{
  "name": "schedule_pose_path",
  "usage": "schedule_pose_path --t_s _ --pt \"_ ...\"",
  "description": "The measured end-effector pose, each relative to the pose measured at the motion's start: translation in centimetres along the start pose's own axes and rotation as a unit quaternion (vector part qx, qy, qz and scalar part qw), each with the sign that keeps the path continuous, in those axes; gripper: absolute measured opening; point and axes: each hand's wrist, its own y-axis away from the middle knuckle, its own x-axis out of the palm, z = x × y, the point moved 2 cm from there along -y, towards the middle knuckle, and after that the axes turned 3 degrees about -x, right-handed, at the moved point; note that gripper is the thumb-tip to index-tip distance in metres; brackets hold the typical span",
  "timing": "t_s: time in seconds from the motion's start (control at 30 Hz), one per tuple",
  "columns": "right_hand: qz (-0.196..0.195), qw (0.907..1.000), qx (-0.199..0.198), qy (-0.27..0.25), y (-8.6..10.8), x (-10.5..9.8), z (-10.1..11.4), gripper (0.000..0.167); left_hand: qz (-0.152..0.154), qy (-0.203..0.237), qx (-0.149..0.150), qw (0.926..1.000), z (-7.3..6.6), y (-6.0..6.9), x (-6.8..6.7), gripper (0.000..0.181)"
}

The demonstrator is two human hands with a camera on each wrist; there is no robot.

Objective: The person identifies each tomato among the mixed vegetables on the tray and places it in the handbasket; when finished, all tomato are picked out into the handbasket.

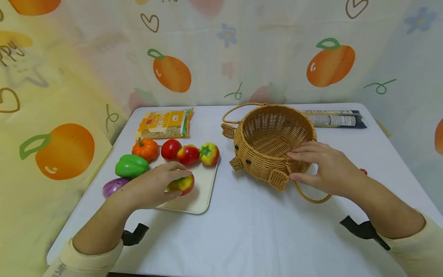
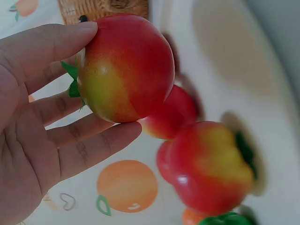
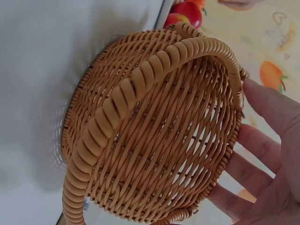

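My left hand point(image 1: 155, 184) grips a round red-and-yellow toy fruit point(image 2: 129, 70) between thumb and fingers, above a cream tray point(image 1: 199, 206). Green leaves stick out of the fruit on the palm side. My right hand point(image 1: 325, 167) holds the near right rim of a brown wicker basket point(image 1: 264, 167), shaped like an animal with black eyes. Its thumb is outside the rim; the other fingers lie over it. One looped handle point(image 3: 124, 96) hangs below this hand. The basket's visible floor is bare weave. At the tray's far end sit a tomato point(image 1: 171, 149) and two red-and-yellow fruits point(image 1: 209, 154).
Along the tray's left lie an orange pumpkin point(image 1: 145, 149), a green pepper point(image 1: 132, 166) and a purple eggplant point(image 1: 113, 187). A yellow food bag point(image 1: 166, 124) lies behind. Long packages point(image 1: 333, 120) lie behind the basket. A small red thing point(image 1: 363, 171) shows past the right wrist.
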Motion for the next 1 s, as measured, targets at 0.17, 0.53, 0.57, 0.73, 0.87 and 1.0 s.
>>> schedule_pose_path --t_s 0.17,0.53,0.57,0.73,0.87,1.0 --pt "0.002 0.9999 0.01 -0.002 -0.1 0.0 0.1 0.054 -0.009 0.001 0.011 0.9999 -0.8 -0.8 -1.7 0.053" --pt "0.01 0.9998 0.017 -0.004 -0.2 0.0 0.1 0.051 -0.025 -0.024 0.062 0.9975 -3.2 -3.9 -5.8 0.049" --pt "0.011 0.9998 0.018 -0.005 -0.2 0.0 0.1 0.051 -0.023 -0.025 0.062 0.9975 -3.4 -4.2 -6.2 0.049" --pt "0.007 0.9998 0.015 -0.01 -0.3 0.1 0.2 0.05 -0.009 -0.018 0.061 0.9979 -4.6 -5.9 -8.0 0.051" --pt "0.005 0.9998 0.012 -0.012 -0.3 0.0 0.2 0.05 -0.009 -0.012 0.078 0.9968 -5.7 -7.2 -9.1 0.052" --pt "0.005 0.9999 0.011 -0.012 -0.4 0.0 0.1 0.05 -0.015 -0.017 0.087 0.9959 -6.5 -8.5 -9.9 0.053"
